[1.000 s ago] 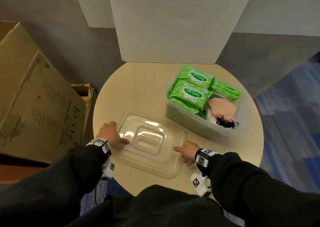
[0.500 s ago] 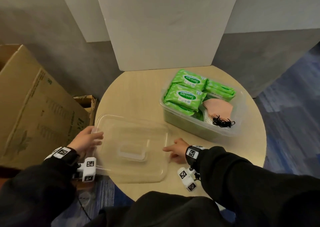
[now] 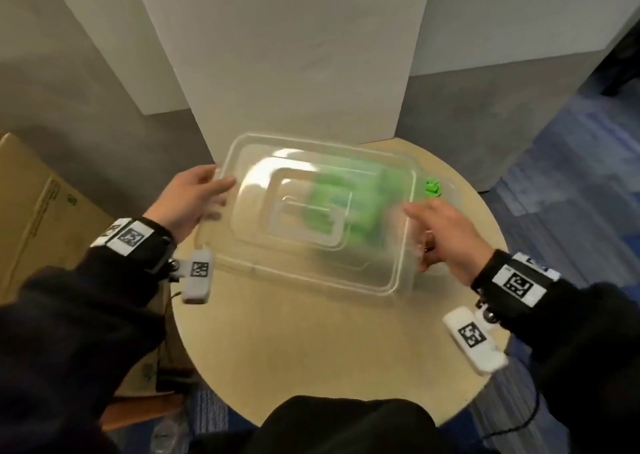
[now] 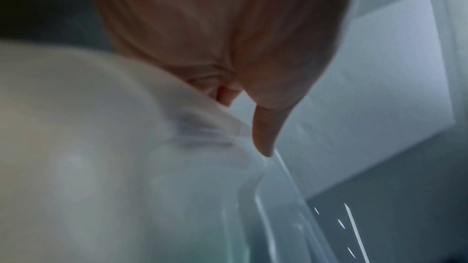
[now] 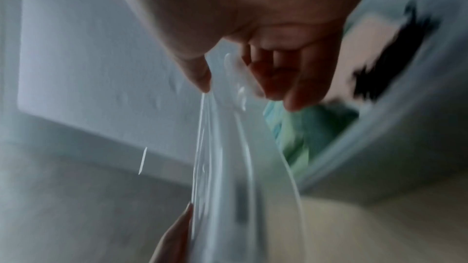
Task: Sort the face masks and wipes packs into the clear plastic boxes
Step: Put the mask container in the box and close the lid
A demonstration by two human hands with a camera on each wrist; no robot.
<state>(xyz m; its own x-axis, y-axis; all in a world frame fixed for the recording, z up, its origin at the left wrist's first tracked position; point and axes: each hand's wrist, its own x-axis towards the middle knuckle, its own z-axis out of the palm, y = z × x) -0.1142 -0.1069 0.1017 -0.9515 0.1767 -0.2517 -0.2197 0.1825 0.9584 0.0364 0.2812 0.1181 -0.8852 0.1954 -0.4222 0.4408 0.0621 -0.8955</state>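
Lid (image 3: 311,218) of clear plastic is the thing in hand: a wide, shallow rectangle with a raised stepped panel in its middle, held in the air above the round table (image 3: 329,342) and partly over the clear box (image 3: 446,190), whose green wipes packs (image 3: 343,204) show blurred through it. By its look it should be light and a little springy, stiff along the rolled rim but liable to flex across the flat middle, and smooth enough to slip, so the short ends at the rim seem the sensible places to take hold. That is where both hands are. The left hand (image 3: 192,202) grips the left end, thumb on top and fingers going under the edge; in the left wrist view the thumb (image 4: 264,135) presses down at the rim corner. The right hand (image 3: 443,235) holds the right end with its thumb above and its curled fingers (image 5: 281,79) below, the plastic pinched between them. In the right wrist view a pale face mask (image 5: 362,47) with black ear loops lies in the box beside the green packs, below the lid's edge. Both forearms reach forward from dark sleeves, wrists roughly level, with the lid spanning the gap between them. A cardboard carton (image 3: 38,211) stands at the left of the table, and white panels (image 3: 277,44) rise behind it.
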